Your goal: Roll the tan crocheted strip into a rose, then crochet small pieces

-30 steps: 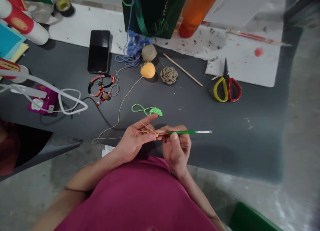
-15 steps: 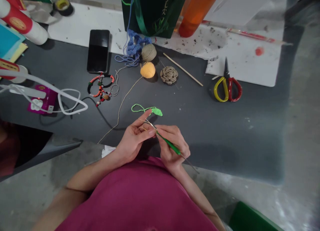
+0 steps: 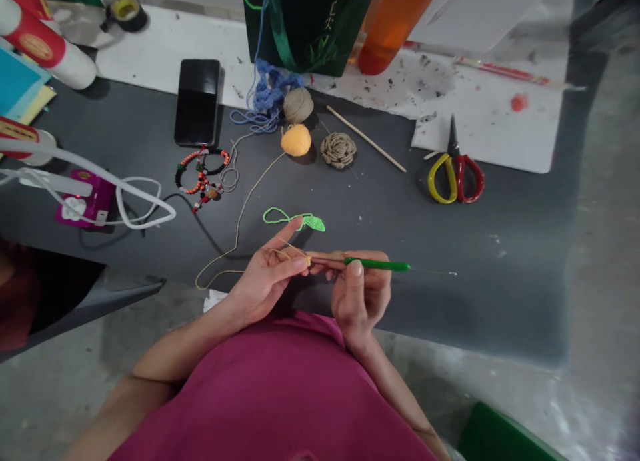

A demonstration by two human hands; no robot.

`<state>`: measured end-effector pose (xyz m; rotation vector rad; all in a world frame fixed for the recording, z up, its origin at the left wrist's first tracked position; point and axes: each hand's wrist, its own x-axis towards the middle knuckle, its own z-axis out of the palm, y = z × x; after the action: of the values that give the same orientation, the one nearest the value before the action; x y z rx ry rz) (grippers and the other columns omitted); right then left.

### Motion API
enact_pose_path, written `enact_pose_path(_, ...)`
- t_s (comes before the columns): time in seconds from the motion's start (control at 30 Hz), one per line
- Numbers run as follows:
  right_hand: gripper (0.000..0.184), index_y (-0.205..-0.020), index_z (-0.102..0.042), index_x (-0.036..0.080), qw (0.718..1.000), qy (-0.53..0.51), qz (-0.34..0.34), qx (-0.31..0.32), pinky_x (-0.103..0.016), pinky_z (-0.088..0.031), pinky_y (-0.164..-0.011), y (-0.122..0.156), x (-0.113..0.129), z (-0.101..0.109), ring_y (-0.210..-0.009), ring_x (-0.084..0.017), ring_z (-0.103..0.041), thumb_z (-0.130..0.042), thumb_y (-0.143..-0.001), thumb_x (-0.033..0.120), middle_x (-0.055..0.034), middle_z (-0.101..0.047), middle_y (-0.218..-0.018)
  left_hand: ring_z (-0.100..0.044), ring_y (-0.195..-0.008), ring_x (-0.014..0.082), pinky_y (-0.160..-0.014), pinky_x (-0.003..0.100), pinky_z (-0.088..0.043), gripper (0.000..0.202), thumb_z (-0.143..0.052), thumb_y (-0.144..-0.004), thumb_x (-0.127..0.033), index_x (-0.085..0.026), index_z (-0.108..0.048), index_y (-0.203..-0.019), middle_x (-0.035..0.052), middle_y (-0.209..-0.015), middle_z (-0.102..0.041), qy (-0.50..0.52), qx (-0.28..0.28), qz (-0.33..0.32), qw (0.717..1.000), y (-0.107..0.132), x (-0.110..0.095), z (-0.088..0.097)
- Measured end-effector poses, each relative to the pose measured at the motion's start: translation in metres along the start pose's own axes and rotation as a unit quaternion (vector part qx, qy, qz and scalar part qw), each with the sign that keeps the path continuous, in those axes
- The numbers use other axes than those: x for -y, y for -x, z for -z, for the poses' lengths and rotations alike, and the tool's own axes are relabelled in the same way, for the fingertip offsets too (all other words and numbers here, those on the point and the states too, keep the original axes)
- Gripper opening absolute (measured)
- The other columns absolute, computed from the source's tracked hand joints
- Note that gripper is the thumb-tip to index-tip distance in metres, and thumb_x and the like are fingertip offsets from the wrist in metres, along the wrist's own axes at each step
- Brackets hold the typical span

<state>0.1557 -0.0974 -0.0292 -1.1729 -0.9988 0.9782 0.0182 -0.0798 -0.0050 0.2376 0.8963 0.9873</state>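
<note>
My left hand [image 3: 260, 281] pinches a tiny yellow crochet piece [image 3: 309, 261] between thumb and fingers, its index finger stretched out with yarn strung across it. In my right hand [image 3: 361, 301] is a green-handled crochet hook [image 3: 387, 265], lying nearly level, its tip at the yellow piece. A thin wire-like tail sticks out beyond the handle's right end. Yarn [image 3: 239, 214] runs from a yellow yarn ball [image 3: 296, 140] down to the left hand. Just beyond the left fingertips lies a bright green crocheted leaf [image 3: 314, 222] with a looped tail.
Behind are a beige yarn ball [image 3: 299, 105], a brown crocheted rosette [image 3: 339, 150], a wooden stick [image 3: 367, 139] and blue yarn work [image 3: 273, 88]. Scissors [image 3: 455, 168] lie right. A phone [image 3: 197, 102], beaded bracelets [image 3: 201, 174] and a white cable [image 3: 100, 162] are left.
The hook has swung from slanting down to the right to almost level, and my right hand has shifted slightly right. A slack loop of yarn now shows left of my left hand.
</note>
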Motion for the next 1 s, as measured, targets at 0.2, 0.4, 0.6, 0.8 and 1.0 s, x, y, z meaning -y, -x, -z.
enact_pose_path(0.2, 0.013, -0.097, -0.056, 0.027, 0.993, -0.09, -0.065, 0.03, -0.029, -0.054, -0.055, -0.003, 0.0, -0.005, -0.054, -0.015, -0.066, -0.046, -0.102, 0.033, 0.0041, -0.069, -0.065, -0.062, -0.071, 0.0118, -0.085, 0.032, -0.046, 0.057, -0.086, -0.071, -0.022, -0.024, -0.071, -0.126, -0.0054, -0.064, -0.066, 0.019, 0.046, 0.021, 0.999, 0.001, -0.002, -0.003)
enact_pose_path(0.4, 0.007, -0.094, -0.065, 0.025, 0.99, -0.115, -0.063, 0.046, -0.027, -0.053, -0.054, -0.004, -0.009, -0.008, -0.056, -0.012, -0.064, -0.062, -0.094, 0.032, 0.0016, -0.074, -0.078, -0.061, -0.074, 0.0097, -0.087, 0.031, -0.046, 0.063, -0.084, -0.071, -0.016, -0.028, -0.068, -0.131, -0.0051, -0.077, -0.068, -0.031, 0.03, -0.008, 0.999, 0.002, 0.001, -0.005)
enact_pose_path(0.6, 0.008, -0.095, -0.065, 0.025, 0.996, -0.076, -0.039, 0.035, -0.025, -0.053, -0.052, -0.006, -0.009, -0.008, -0.055, -0.011, -0.062, -0.061, -0.094, 0.033, 0.0017, -0.072, -0.075, -0.063, -0.081, 0.0151, -0.092, 0.036, -0.046, 0.057, -0.081, -0.075, -0.024, -0.027, -0.069, -0.13, -0.0009, -0.084, -0.072, -0.044, 0.02, -0.035, 0.998, 0.001, -0.001, -0.004)
enact_pose_path(0.8, 0.007, -0.099, -0.066, 0.026, 0.994, -0.072, -0.035, 0.074, -0.027, -0.058, -0.059, -0.002, -0.011, -0.002, -0.063, -0.011, -0.066, -0.06, -0.096, 0.029, 0.0016, -0.073, -0.082, -0.062, -0.072, 0.011, -0.087, 0.032, -0.048, 0.07, -0.085, -0.072, -0.019, -0.027, -0.063, -0.138, -0.0057, -0.072, -0.067, -0.052, 0.01, -0.025, 0.998, 0.002, -0.001, -0.005)
enact_pose_path(1.0, 0.008, -0.099, -0.065, 0.026, 0.995, -0.053, -0.025, 0.077, -0.028, -0.059, -0.059, -0.003, -0.009, -0.001, -0.067, -0.013, -0.07, -0.057, -0.098, 0.028, 0.0003, -0.076, -0.084, -0.063, -0.075, 0.0105, -0.082, 0.028, -0.049, 0.08, -0.084, -0.074, -0.02, -0.028, -0.053, -0.147, -0.0044, -0.081, -0.071, -0.084, 0.011, -0.052, 0.995, 0.004, -0.002, -0.004)
